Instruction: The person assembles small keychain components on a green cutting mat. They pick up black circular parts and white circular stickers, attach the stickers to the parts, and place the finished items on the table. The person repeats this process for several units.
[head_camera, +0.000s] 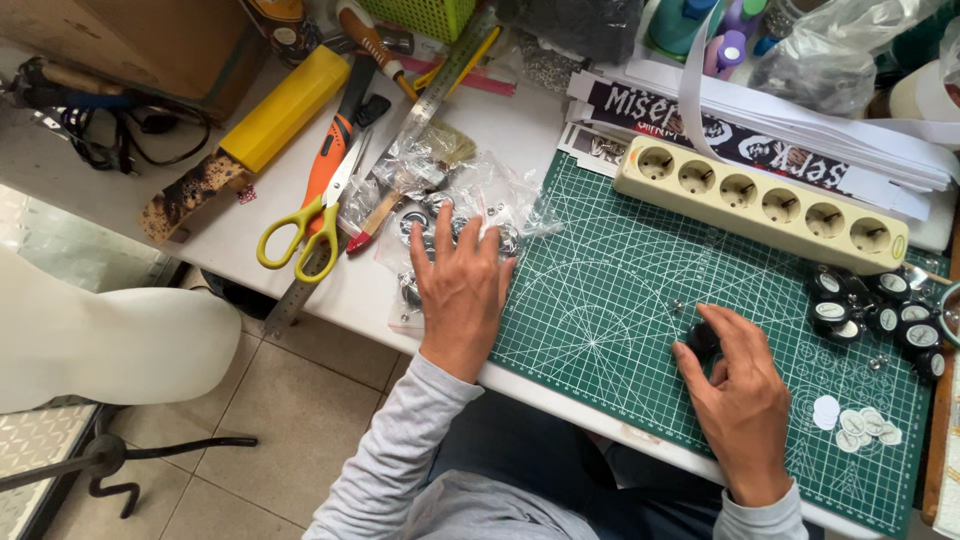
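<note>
Black round piece (703, 340) sits on the green cutting mat (620, 290), pinched in the grip of my right hand (738, 395): thumb and fingers are clamped together on it, so only its dark top shows. My left hand (462, 288) lies flat with fingers spread apart, pressing on a clear plastic bag (470, 200) at the mat's left edge; the grip there holds nothing. The bag is crumpled and see-through, with small dark and silvery round parts inside, partly hidden under my palm.

Above the mat lies a long cream power strip (760, 205) with 6 round sockets, set at a slant. Behind it are white paper sheets and a black strip with white lettering (720, 135). At the mat's right side is a cluster of finished black badges (880, 315) with pale oval labels, and below them a few white paper discs (858, 425), some overlapping.

Left of the bag on the white tabletop (350, 285) lie scissors with yellow-green handles (305, 230), an orange utility knife (335, 150), a yellow block with a stained handle (255, 125) and a steel ruler (445, 85). A small metal bit (677, 307) lies on the mat just beside my right fingertips. Nothing stands between my 2 hands but bare mat.
</note>
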